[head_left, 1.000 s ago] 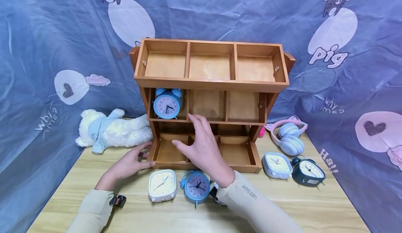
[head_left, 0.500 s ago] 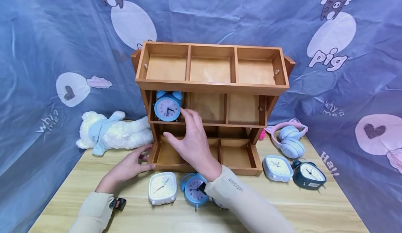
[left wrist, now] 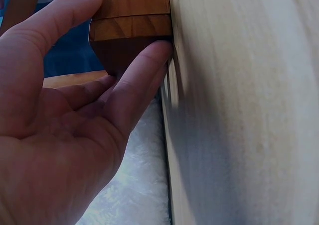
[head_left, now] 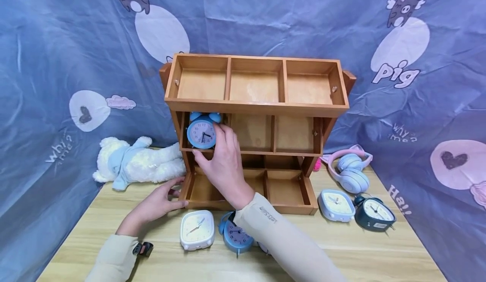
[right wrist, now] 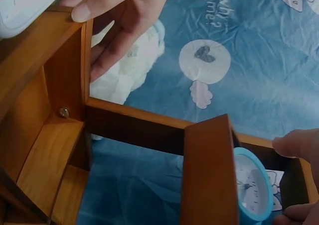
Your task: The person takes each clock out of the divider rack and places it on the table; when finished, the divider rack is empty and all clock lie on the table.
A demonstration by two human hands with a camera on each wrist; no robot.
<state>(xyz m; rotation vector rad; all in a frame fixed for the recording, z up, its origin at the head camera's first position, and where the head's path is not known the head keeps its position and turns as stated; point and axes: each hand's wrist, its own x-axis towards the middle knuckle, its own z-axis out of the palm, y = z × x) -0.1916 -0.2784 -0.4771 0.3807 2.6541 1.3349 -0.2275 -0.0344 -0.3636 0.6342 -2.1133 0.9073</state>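
A blue twin-bell alarm clock [head_left: 201, 134] stands in the left compartment of the middle tier of a wooden tiered shelf [head_left: 258, 105]. My right hand [head_left: 225, 166] is at this clock, fingertips by its right edge and thumb low by the tier's front rail. In the right wrist view the clock [right wrist: 251, 185] is partly hidden behind a wooden panel, and no grip on it shows. My left hand [head_left: 155, 206] holds the shelf's lower left corner [left wrist: 132, 31], thumb on one face and fingers along another. A white square clock [head_left: 197, 230] and another blue alarm clock [head_left: 237, 235] are in front.
A further clock is mostly hidden under the right sleeve [head_left: 281, 235]. At right are a pale blue square clock [head_left: 336, 206], a dark green alarm clock [head_left: 375, 214] and cat-ear headphones [head_left: 351, 172]. A white plush bear [head_left: 140, 161] lies left of the shelf, before a blue cloth backdrop [head_left: 243, 16].
My right hand has moved left from the middle compartment to the blue clock in the left one. My left hand has stayed at the shelf corner. The head view has shifted slightly.
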